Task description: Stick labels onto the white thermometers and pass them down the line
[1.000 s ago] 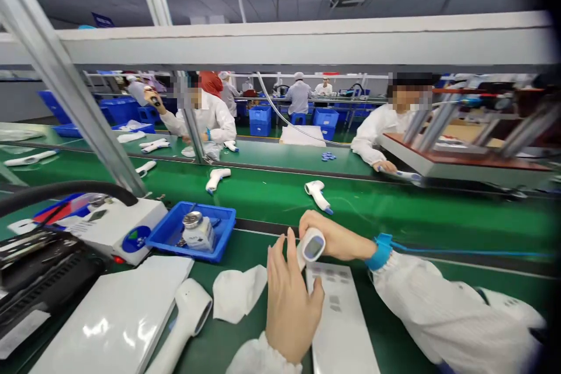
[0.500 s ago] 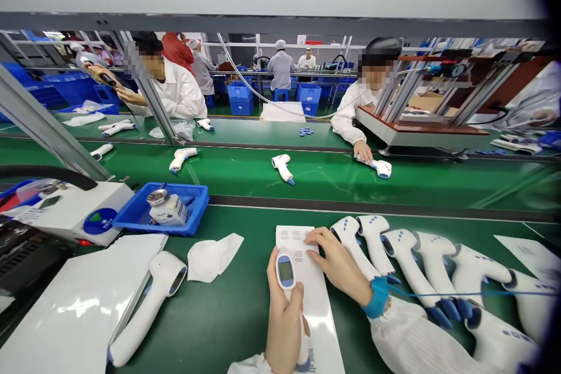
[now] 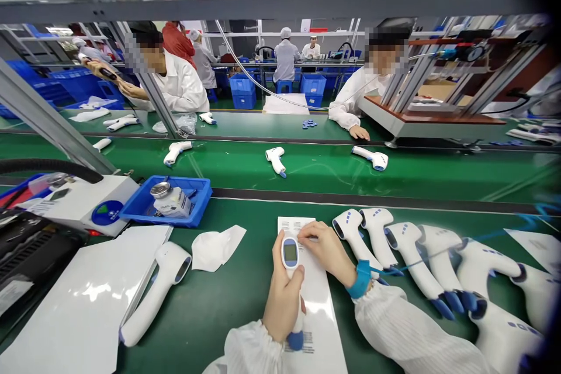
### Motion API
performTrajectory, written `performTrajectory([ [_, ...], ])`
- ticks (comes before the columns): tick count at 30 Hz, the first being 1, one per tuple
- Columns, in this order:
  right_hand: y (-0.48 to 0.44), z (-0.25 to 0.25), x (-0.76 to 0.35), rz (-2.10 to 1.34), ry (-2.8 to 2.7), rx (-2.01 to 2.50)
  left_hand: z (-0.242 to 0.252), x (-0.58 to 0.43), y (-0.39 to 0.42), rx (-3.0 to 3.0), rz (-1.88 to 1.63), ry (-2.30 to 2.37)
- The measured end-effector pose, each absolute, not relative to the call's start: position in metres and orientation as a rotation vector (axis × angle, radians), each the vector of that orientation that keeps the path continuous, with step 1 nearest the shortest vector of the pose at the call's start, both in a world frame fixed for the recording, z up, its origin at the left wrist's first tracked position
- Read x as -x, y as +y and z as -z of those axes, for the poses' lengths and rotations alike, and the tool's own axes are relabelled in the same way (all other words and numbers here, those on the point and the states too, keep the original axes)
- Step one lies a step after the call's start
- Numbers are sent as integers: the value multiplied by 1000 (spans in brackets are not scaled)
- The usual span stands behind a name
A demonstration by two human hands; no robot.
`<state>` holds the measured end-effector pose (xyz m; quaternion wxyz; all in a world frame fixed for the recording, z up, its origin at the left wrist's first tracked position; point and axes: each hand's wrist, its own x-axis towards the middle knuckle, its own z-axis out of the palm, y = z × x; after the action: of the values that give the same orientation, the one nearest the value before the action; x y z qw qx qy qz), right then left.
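Observation:
My left hand [image 3: 283, 298] is wrapped round a white infrared thermometer [image 3: 290, 252], whose small grey screen faces up and whose blue-tipped handle points toward me. Beneath it lies a long white sheet of printed labels [image 3: 326, 327]. My right hand [image 3: 326, 248], with a blue wrist strap [image 3: 361, 279], is over the upper part of the sheet beside the thermometer's head. Its thumb and fingertips are pinched together at the printed labels; what is between them is too small to make out. Several more white thermometers [image 3: 407, 239] lie in a row to the right.
Another thermometer [image 3: 153, 298] rests against a stack of glossy white sheets [image 3: 83, 292] on the left. Near it are a crumpled white cloth [image 3: 219, 247] and a blue tray [image 3: 201, 201] with a bottle. Beyond runs a green conveyor belt [image 3: 228, 160] carrying thermometers; co-workers sit across it.
My right hand's spread fingers have closed into a pinch, and the hand has moved left toward the thermometer. Across the belt, a co-worker's hand has let go of a thermometer and drawn back.

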<state>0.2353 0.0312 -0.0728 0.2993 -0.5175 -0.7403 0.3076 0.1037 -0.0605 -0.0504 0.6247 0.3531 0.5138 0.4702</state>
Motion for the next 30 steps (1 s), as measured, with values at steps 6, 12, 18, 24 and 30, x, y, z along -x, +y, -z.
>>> performTrajectory([
  [6,29,62,-233,-844,-2013,1328,46,-106,-62,-828,-1098,1221],
  [12,-2,24,-253,-1474,-1930,1165,38,-107,-63,-790,-1133,1219],
  [18,-9,-3,-243,-1333,-1945,1061,38,-106,-63,-844,-1133,1197],
  [24,6,5,-225,-1168,-1885,1097,40,-105,-62,-857,-1094,1200],
  [30,9,5,-220,-1153,-1863,1129,36,-105,-62,-876,-1099,1226],
])
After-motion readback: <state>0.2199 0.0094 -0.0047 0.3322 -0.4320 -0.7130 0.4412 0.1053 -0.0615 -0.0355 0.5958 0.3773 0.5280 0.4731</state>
